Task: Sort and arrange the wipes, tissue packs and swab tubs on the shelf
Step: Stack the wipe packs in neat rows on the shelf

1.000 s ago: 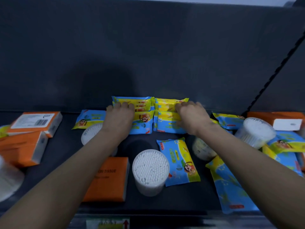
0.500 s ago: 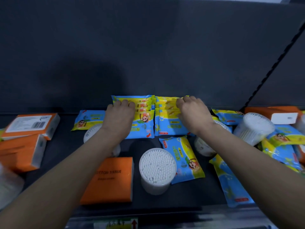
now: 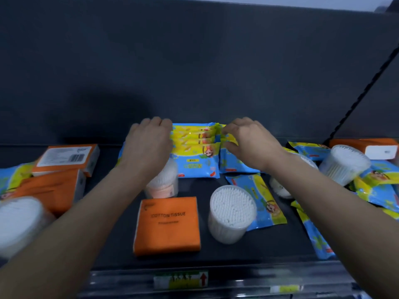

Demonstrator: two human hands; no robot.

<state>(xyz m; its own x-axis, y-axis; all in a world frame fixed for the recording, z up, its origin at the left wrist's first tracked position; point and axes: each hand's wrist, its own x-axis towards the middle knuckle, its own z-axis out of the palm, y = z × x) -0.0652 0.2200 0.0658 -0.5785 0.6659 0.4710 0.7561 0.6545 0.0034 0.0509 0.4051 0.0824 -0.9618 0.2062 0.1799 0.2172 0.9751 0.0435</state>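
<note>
Dark grey shelving fills the view, a shelf [image 3: 194,257] with a plain back panel [image 3: 194,72] behind it. At the middle, close to that panel, the left stack of wipes packs [image 3: 195,154] and the right stack of wipes packs [image 3: 235,164] lie side by side, edges touching, each shingled so that the yellow tops show in steps.

The left hand [image 3: 149,143] sits at the outer end of the left stack with its fingers bent over and the tips hidden, so I cannot tell whether it grips or only presses. The right hand [image 3: 248,141] has its thumb and curled fingers pinching the yellow tops of the right stack.

The step looks like squaring these two stacks. To do it well, press both outer ends inward together so that neither stack skids. Then tap the tops back toward the panel to even out the steps. The film wrappers probably slide on each other, so light, flat pressure should work better than a hard pinch.

A swab tub [image 3: 232,212], a cotton tissue pack [image 3: 167,225] and a loose wipes pack [image 3: 265,201] lie just in front, unsorted; keep the wrists high so they do not knock them
</note>
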